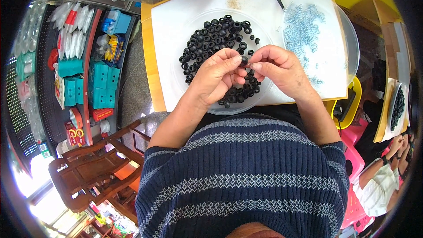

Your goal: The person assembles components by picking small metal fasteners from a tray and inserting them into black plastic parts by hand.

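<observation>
My left hand (216,76) pinches a small black round part (243,61) between thumb and fingertips. Its fingers are closed on it, just over the tray. Right beside it, my right hand (284,69) has thumb and forefinger pressed together at the part's edge; whatever tiny piece they grip is too small to name. Below both hands, a shallow clear round tray (177,39) holds many black ring-shaped parts (205,39). To the right, another clear round tray (351,39) bears a scatter of tiny bluish-grey pieces (304,24).
White sheeting (198,2) covers the wooden-edged table. A black pen-like tool (278,1) lies near the right tray. Shelves with teal boxes (103,86) stand left, above a wooden chair (88,167). At right are a yellow basket (358,90), a pink chair (352,150) and another person's hands (398,145).
</observation>
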The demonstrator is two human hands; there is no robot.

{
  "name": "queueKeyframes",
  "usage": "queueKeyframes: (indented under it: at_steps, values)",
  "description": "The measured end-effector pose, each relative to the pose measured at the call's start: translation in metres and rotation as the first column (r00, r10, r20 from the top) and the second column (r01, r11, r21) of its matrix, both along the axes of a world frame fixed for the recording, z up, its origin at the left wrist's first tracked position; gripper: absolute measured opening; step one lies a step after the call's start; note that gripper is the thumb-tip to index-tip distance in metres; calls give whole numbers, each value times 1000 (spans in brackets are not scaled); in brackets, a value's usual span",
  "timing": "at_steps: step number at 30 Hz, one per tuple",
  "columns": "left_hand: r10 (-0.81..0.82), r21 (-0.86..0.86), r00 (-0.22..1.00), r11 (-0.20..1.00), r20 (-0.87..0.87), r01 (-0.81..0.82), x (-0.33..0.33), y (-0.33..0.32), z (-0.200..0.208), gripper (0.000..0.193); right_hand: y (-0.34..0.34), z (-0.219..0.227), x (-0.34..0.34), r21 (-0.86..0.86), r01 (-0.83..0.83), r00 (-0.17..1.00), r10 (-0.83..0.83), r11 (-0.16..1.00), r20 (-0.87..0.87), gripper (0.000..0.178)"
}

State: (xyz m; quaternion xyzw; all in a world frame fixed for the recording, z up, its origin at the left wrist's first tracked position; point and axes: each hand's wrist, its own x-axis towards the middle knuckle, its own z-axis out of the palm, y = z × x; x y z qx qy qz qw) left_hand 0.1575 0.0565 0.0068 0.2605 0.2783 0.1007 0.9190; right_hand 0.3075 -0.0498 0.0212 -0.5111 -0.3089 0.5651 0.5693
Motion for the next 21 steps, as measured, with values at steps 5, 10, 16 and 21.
queueKeyframes:
  at_steps: [5, 10, 16, 21]
  values:
    - [2, -7, 1000, 1000, -25, -2, 3, -3, 6, 14, 0, -1, -1, -6, -7, 1000, 7, 1000, 17, 10]
    - [14, -26, 997, 1000, -71, -16, 3, 0, 11, 20, -2, -4, 3, 14, 22, 1000, -22, 1000, -9, 9]
    - [14, -67, 999, 998, 49, -11, -3, 1, -1, 15, -3, -4, 3, 18, 13, 1000, -13, 1000, -21, 9]
    - [21, -9, 999, 1000, -30, -22, 1, -4, 1, 15, -3, -2, -1, 20, 4, 999, -3, 1000, -53, 10]
